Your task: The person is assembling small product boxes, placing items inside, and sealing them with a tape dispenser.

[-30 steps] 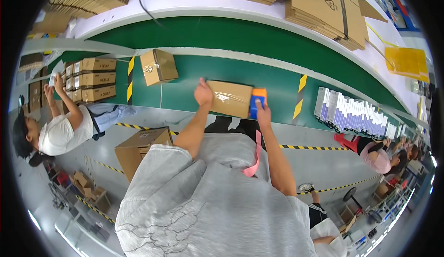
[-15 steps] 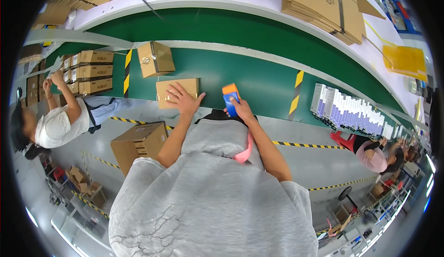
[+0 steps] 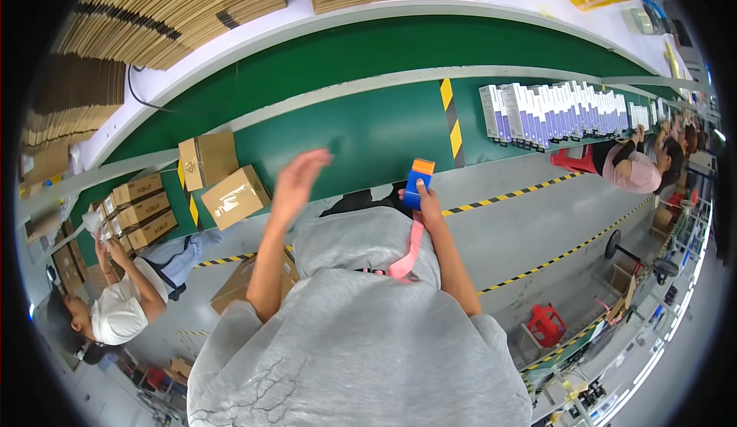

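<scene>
My right hand (image 3: pixel 427 203) is closed around a blue hand-held tool with an orange end (image 3: pixel 421 175), its exact kind not clear. The orange end points away from me, over the table's near edge. A pink strap (image 3: pixel 408 254) hangs at my front, just below that hand. My left hand (image 3: pixel 298 183), smeared by motion, is lifted with its fingers stretched out and nothing in them. Left of it, a taped brown carton (image 3: pixel 236 198) lies at the near edge of the green table (image 3: pixel 361 131). Behind that carton stands another taped carton (image 3: pixel 215 158), close against it.
White-and-purple boxes (image 3: pixel 549 112) stand in a row on the right. At the left, a person in white (image 3: pixel 127 304) works beside stacked cartons (image 3: pixel 146 210). Flattened cardboard (image 3: pixel 184 12) fills the shelf above. A large carton (image 3: pixel 253 281) sits on the floor behind my left arm.
My left hand has come off the near carton and lifted. My right hand still holds the blue tool, now farther right. The view has turned right, so the cartons appear farther left.
</scene>
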### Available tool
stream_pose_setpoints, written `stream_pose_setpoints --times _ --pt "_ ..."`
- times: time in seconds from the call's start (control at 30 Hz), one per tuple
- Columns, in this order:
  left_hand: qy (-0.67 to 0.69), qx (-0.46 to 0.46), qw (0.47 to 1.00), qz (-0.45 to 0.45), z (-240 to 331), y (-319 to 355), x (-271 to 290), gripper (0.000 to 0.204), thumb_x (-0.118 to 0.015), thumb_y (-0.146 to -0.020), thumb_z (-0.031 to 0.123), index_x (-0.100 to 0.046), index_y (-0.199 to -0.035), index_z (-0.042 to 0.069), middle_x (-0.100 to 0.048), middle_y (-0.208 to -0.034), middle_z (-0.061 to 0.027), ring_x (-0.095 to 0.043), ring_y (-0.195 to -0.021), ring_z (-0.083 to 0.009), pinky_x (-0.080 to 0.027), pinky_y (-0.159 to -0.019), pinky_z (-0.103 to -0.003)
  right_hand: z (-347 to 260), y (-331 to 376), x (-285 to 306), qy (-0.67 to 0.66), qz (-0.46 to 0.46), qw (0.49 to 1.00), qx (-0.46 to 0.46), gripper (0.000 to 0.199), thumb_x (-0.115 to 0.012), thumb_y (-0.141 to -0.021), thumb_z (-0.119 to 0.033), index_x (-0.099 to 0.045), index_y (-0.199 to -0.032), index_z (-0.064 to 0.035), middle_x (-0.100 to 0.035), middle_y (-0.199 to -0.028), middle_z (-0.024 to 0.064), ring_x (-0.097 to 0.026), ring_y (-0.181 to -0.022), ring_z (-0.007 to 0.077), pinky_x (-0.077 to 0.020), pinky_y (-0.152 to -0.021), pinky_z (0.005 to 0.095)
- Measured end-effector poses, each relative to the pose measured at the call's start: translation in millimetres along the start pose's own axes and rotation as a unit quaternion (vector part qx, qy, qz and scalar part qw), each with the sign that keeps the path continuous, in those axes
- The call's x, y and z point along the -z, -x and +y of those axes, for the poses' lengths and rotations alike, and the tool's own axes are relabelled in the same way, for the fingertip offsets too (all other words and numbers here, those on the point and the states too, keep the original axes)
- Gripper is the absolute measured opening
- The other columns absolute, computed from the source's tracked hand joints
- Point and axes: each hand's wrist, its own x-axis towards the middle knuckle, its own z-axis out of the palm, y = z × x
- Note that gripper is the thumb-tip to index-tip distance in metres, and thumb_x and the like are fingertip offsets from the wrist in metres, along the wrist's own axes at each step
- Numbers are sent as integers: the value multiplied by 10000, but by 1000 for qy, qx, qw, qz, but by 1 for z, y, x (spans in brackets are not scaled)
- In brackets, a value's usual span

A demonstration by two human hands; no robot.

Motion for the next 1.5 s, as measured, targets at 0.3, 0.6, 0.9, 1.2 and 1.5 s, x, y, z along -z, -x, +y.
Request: stream_pose_setpoints --times 0.3,0.6,0.9,1.2,1.5 --pt "483 -470 671 -309 238 109 -137 291 -583 -988 142 -636 -1157 -89 -639 -1148 -246 -654 -955 -377 -546 -776 -452 -12 -34 25 9 -75 997 -14 475 -528 -1014 -378 -523 -1171 70 -698 -929 185 -700 -783 255 -579 -734 365" --pt "-414 -401 804 147 296 -124 -87 488 -639 -927 200 -482 -1366 56 -463 -1420 -178 -462 -1284 -373 -407 -1059 -426 -46 -59 67 43 -117 992 -30 401 -558 -997 -370 -609 -1023 27 -708 -879 148 -702 -715 226 -565 -679 340" --pt "-568 -370 688 259 266 -168 -101 573 -696 -895 270 -502 -1378 33 -500 -1421 -164 -467 -1318 -350 -413 -1070 -439 -48 -101 132 72 -168 982 -53 445 -576 -978 -393 -579 -1093 36 -708 -829 185 -711 -679 270 -574 -601 385" --pt "-466 -410 697 358 247 -52 -130 382 -586 -837 -93 -653 -1197 14 -667 -1218 -164 -643 -1137 -313 -524 -949 -374 -67 -94 162 105 -148 983 -34 455 -555 -987 -386 -573 -1123 48 -718 -840 178 -713 -675 267 -579 -601 364" --pt "-103 -13 828 550 87 108 -204 182 -664 -921 100 -708 -970 -70 -705 -847 -65 -634 -768 -106 -513 -686 -276 -270 100 166 -244 -197 894 319 396 -656 -894 -341 -553 -1159 -65 -669 -1000 86 -647 -914 195 -509 -797 360"
